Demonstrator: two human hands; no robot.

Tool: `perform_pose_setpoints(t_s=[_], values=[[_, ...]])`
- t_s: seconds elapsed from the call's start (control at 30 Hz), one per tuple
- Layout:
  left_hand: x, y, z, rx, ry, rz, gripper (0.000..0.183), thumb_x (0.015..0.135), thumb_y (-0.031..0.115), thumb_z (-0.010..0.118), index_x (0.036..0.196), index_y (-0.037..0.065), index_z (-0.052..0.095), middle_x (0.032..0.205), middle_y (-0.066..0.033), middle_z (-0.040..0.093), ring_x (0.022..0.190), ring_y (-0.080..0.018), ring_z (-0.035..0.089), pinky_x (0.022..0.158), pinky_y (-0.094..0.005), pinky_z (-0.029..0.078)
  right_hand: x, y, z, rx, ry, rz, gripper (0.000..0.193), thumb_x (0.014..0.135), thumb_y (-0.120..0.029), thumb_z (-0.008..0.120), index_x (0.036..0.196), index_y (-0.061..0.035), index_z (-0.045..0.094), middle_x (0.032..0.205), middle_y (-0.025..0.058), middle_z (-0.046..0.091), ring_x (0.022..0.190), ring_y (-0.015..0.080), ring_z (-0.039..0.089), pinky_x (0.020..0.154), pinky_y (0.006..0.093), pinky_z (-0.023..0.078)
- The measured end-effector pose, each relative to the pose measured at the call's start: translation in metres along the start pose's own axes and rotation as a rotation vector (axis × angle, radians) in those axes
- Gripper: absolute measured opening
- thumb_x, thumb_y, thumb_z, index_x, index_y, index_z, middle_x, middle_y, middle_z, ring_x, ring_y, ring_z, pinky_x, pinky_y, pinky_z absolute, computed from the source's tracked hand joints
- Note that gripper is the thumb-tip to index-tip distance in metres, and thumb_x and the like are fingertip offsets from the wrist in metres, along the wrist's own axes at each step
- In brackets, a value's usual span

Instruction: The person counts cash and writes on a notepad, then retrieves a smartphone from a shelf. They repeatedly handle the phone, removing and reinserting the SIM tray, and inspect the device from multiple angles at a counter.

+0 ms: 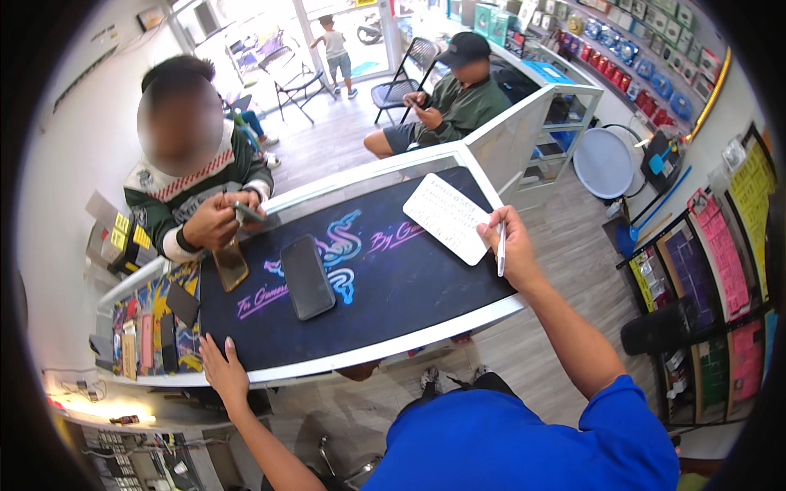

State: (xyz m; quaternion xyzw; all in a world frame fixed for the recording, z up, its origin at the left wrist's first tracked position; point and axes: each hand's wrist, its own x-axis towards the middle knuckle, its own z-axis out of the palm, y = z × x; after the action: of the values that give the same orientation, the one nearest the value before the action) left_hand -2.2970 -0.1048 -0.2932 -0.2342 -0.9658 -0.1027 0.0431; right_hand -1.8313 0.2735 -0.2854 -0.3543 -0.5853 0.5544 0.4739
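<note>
My right hand (pixel 511 250) is closed around a slim white pen (pixel 501 255), which points down. Its fingers are at the right edge of a white card (pixel 442 217) with rounded corners and handwritten lines; whether they also grip the card I cannot tell. My left hand (pixel 225 372) lies open, fingers stretched, on the near left edge of the counter, beside a dark mat (pixel 393 303) with colourful print. On the mat, left of centre, lies a black smartphone (pixel 309 277). A second phone (pixel 230 264), with a gold-brown face, lies at its far left.
Across the counter, a person (pixel 196 184) holds a phone (pixel 248 212) in both hands. At the left end lie several small flat items (pixel 147 340). Another person (pixel 471 98) sits beyond, and a child (pixel 334 53) stands by the door. Display racks (pixel 712 278) line the right.
</note>
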Motion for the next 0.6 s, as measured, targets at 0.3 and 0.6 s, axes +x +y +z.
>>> perform_pose_setpoints(t_s=[0.3, 0.6], values=[[-0.088, 0.148, -0.044, -0.833, 0.121, 0.160, 0.081, 0.104, 0.042, 0.073, 0.165, 0.001, 0.039, 0.168, -0.0245, 0.043, 0.154, -0.0410, 0.043, 0.129, -0.0507, 0.031, -0.006, 0.001, 0.000, 0.043, 0.057, -0.092, 0.022, 0.105, -0.011, 0.073, 0.103, -0.0131, 0.051, 0.081, -0.0055, 0.050, 0.067, 0.0025, 0.044, 0.057, 0.0218, 0.037], [-0.090, 0.222, 0.007, -0.467, 0.013, 0.266, 0.116, 0.095, 0.053, 0.079, 0.174, 0.002, 0.011, 0.173, -0.0308, 0.029, 0.159, -0.0439, 0.031, 0.129, -0.0586, 0.024, -0.007, 0.017, -0.012, -0.170, 0.019, -0.263, 0.025, 0.104, -0.014, 0.077, 0.101, -0.0101, 0.052, 0.101, -0.0001, 0.058, 0.088, 0.0081, 0.049, 0.080, 0.0246, 0.045]])
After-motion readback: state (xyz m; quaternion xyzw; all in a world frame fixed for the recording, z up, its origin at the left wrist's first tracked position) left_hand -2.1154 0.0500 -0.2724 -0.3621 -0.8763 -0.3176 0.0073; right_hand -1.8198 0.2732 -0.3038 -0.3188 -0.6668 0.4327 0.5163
